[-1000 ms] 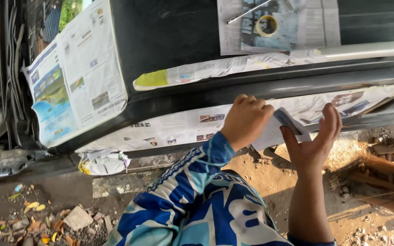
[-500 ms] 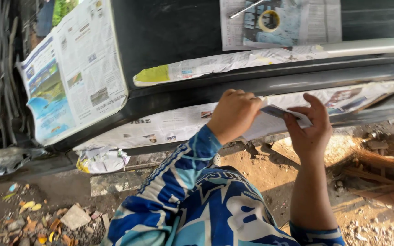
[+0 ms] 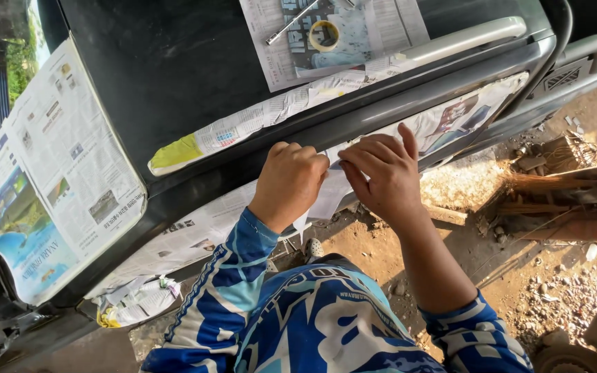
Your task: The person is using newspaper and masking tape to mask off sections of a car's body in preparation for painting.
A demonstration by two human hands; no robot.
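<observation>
My left hand (image 3: 289, 183) is curled into a fist and pinches the edge of a newspaper sheet (image 3: 443, 124) that lies along the lower edge of a dark vehicle body panel (image 3: 174, 62). My right hand (image 3: 383, 173) presses on the same sheet just to the right, fingers bent, thumb meeting the left hand. Both blue patterned sleeves reach up from the bottom of the view. A second newspaper strip (image 3: 243, 131) with a yellow end is stuck higher on the panel.
A large newspaper sheet (image 3: 50, 186) covers the panel's left end. A tape roll (image 3: 324, 34) and a metal tool (image 3: 291, 22) rest on paper at the top. Crumpled paper (image 3: 136, 300) lies below. Dirt ground, a broom (image 3: 554, 183) and debris are at right.
The view has swung closer and left. My right hand moved from an open, raised pose to pressing down on the newspaper beside my left hand.
</observation>
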